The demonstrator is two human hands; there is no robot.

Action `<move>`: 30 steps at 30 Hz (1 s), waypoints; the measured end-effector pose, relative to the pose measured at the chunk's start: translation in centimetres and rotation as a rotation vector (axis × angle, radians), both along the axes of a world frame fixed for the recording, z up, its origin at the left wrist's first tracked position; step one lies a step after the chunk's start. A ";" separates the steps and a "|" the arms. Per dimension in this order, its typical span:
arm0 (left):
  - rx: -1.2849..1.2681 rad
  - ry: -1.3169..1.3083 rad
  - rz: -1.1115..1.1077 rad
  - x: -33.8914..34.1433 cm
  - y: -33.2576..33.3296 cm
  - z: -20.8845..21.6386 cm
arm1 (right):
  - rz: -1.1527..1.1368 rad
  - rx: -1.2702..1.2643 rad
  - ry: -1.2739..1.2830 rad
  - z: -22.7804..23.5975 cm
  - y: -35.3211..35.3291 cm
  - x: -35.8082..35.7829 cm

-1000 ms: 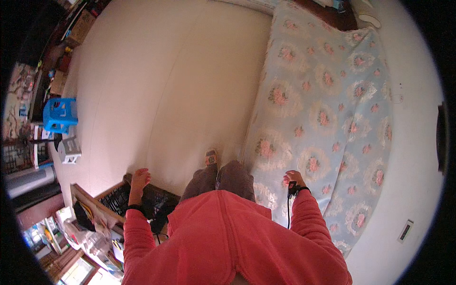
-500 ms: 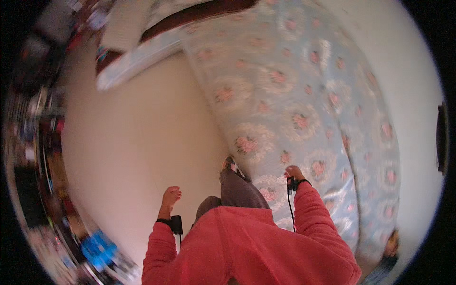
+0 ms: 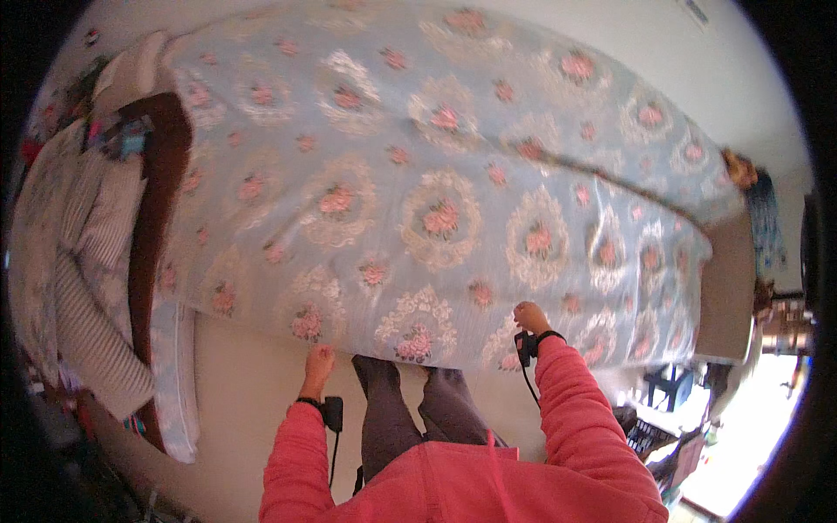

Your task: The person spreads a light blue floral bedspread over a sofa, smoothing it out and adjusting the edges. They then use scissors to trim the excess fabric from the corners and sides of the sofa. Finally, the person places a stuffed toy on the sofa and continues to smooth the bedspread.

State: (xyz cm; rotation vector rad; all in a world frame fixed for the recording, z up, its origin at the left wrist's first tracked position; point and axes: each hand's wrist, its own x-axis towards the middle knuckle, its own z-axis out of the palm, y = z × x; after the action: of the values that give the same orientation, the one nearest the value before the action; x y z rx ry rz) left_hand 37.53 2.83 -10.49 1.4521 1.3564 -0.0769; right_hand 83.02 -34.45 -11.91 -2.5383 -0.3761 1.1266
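Observation:
In front of me stretches a long sofa-like seat under a light blue cloth cover [image 3: 357,235] with pink roses and cream wreaths. My left hand [image 3: 319,358] hovers by the cover's front edge, fingers loosely bent, with nothing visible in it. Farther right, my right hand [image 3: 527,315] appears over the front part of the cover, its fingers half curled and apparently empty. Whether either hand touches the cloth, I cannot tell. A small black device [image 3: 332,413] is strapped to my left wrist, and another black device [image 3: 524,349] to my right; a cable hangs from each.
Dark brown wooden trim [image 3: 157,200] and a striped grey cloth [image 3: 96,322] are at the left. At the right end stand a brown panel [image 3: 730,283] and a dark crate [image 3: 643,434], near a bright doorway [image 3: 754,427]. Pale floor [image 3: 235,392] lies below.
My view has swung to the right, so the floral cover now runs across in front of me. Both hands stay at about the same places in view, now beside the cover's front.

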 end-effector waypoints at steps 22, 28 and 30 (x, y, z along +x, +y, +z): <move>1.081 -0.062 -0.890 36.0 14.2 -12.7 | 0.551 -0.336 -0.746 -10.5 7.3 16.3; 0.945 -0.053 -0.978 36.6 14.9 -13.2 | 0.671 -0.417 -0.783 -10.8 7.7 17.0; 1.028 -0.122 -0.968 36.6 14.8 -13.4 | 0.660 -0.411 -0.793 -10.5 7.5 16.7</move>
State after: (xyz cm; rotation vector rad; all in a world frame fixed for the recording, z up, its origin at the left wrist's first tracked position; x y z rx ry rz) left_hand 74.18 17.67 -23.90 2.8217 0.4235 0.1073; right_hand 99.70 -26.94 -22.37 -3.2646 -1.3745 0.2874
